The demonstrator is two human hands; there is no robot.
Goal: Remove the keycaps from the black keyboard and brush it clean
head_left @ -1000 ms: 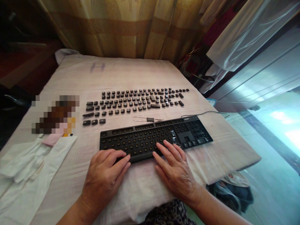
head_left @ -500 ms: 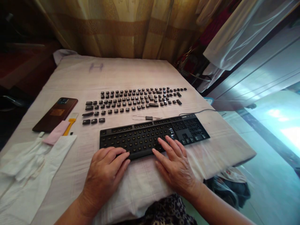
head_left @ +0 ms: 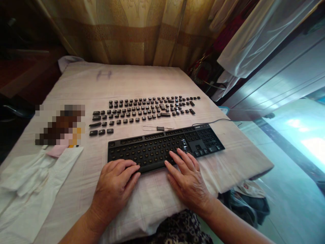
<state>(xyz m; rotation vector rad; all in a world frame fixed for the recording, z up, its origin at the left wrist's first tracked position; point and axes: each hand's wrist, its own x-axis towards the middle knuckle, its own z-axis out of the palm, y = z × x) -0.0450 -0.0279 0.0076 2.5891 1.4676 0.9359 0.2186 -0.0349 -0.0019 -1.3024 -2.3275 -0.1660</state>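
A black keyboard (head_left: 152, 162) lies slanted on the cloth in front of me, most of its keycaps off and its key posts bare. At its front left corner my left hand (head_left: 114, 183) has its fingers bent together over the edge, with the thumb against the front. My right hand (head_left: 186, 176) rests on the front middle-right part, fingers stretched and apart, holding nothing. Behind the keyboard lie rows of loose black keycaps (head_left: 137, 110). A thin wire keycap puller (head_left: 160, 128) with a dark grip sits between the keycaps and the keyboard.
To the left are white tissue paper (head_left: 50, 186), a pink cloth (head_left: 59, 145) and a dark object (head_left: 62, 123) blurred into blocks. The keyboard's cable (head_left: 218, 119) runs off the table's right side. A patterned curtain (head_left: 132, 30) hangs behind; clothes (head_left: 246, 51) hang at right.
Both hands stay almost where they were on the keyboard. The view has shifted slightly. The dark phone at the left is now pixelated.
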